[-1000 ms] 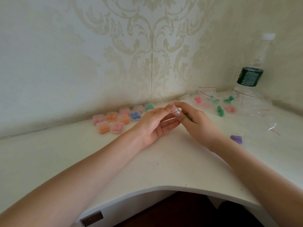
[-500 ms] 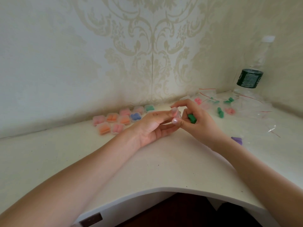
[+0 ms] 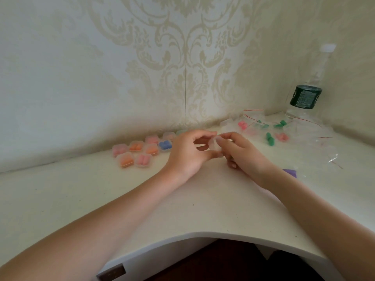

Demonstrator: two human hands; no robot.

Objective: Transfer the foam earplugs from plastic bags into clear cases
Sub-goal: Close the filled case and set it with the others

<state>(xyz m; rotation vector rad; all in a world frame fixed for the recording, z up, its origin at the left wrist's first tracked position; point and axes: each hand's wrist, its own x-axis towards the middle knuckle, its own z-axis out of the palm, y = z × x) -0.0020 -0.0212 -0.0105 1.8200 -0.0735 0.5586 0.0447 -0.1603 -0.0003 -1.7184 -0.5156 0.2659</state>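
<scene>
**While both hands meet over the desk, a clear case sits pinched between them**

Where the fingertips come together, the left hand [image 3: 187, 153] and right hand [image 3: 242, 154] both hold one small clear case [image 3: 215, 146] just above the white desk [image 3: 182, 199]. Left thumb and forefinger curl round its left side; right fingertips pinch its top and right edge. The case is blurred, so I can't tell whether its lid is up or what is inside. The right hand's lower fingers are curled under; whether they hide anything can't be told.

Filled cases [image 3: 142, 152] sit in a cluster left of the hands, near the wall:
- pink ones at the far left and in the back row
- orange ones in the middle and front
- one blue case [image 3: 165, 145] nearest the left hand
- a pale case behind the left hand's knuckles, mostly hidden

Right of the hands:
- plastic bags [image 3: 316, 138] with red seal strips, spread toward the corner
- loose green earplugs [image 3: 270, 138] and pink earplugs [image 3: 242, 124] among the bags
- a purple earplug [image 3: 290, 172] just beside the right wrist, partly hidden by the forearm

A clear bottle [image 3: 306, 98] with a dark green label stands upright in the far right corner, behind the bags. Patterned wallpaper [image 3: 182, 67] covers both walls.
</scene>
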